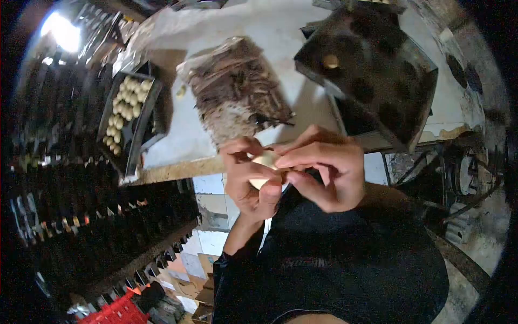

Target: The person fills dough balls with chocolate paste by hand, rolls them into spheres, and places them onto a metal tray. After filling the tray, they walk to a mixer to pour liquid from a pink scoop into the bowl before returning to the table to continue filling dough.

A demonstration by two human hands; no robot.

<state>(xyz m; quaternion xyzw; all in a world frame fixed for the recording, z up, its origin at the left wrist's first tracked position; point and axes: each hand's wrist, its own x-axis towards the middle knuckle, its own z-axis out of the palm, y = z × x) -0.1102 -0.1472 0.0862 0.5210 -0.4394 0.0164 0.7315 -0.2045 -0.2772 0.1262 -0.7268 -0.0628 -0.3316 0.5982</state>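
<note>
Above the table's front edge, my left hand [250, 175] is closed round a pale yellow, smooth ball [264, 160] that looks like dough. Fingers of my right hand [326, 167] pinch at the ball's right side, thumb and fingertips close together. Parts of the ball are hidden behind the fingers of both hands. Beyond my hands lies a brown, crumbly-looking mass on a creased sheet [232, 86], with a thin dark tool [272, 120] resting at its near right edge.
A dark tray [151, 110] at the left holds several pale balls. Another dark tray [372, 81], at the right, has one round piece [330, 61] on it. A small pale scrap [181, 90] lies on the white tabletop [286, 38]. Something red [116, 310] stands at lower left.
</note>
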